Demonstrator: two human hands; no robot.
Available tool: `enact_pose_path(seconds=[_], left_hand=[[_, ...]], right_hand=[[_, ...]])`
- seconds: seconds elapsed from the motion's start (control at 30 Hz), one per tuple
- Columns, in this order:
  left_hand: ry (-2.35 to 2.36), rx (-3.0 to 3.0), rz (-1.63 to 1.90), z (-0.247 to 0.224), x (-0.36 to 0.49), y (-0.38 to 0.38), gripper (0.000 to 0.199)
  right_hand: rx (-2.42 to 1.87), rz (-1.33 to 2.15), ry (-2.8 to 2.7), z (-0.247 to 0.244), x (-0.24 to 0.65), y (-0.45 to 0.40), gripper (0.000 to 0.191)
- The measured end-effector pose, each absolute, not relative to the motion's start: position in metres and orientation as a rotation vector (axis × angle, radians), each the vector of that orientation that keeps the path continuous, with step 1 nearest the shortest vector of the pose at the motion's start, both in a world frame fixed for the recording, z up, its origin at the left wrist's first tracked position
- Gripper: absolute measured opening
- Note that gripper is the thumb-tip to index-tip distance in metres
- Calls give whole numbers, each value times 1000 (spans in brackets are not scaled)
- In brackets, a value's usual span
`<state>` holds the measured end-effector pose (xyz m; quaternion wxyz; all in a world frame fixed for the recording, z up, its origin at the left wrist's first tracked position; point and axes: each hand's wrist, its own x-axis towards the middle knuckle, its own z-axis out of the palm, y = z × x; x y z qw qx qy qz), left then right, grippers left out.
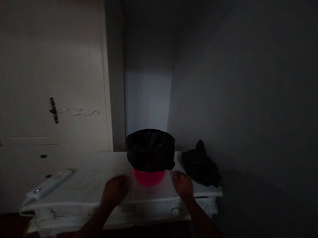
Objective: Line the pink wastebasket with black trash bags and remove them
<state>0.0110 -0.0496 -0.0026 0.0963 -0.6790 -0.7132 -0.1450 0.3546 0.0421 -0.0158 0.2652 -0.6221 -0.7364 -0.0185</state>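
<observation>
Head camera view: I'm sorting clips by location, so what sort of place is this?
Probably a room in a home, perhaps a bedroom, though it is dim: a tall white cabinet with ornate handles and moulded trim, a white drawered table, and a pink basket lined with a black bag.

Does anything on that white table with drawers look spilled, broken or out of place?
No spill or damage shows in this dim light. Only the crumpled black plastic bag, heaped on the white table right of the bag-lined pink plastic basket, looks a bit untidy.
</observation>
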Motion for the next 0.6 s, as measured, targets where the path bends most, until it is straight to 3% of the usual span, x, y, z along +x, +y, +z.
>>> enact_pose_path(seconds=[0.4,0.6], left_hand=[[-2025,-2010,-377,-13,5,-45,43],[-2060,-1940,-577,-28,0,-38,45]], right_hand=[[-1682,-43,-1996,-17,355,43,47],[-1674,-53,-1983,-18,355,44,47]])
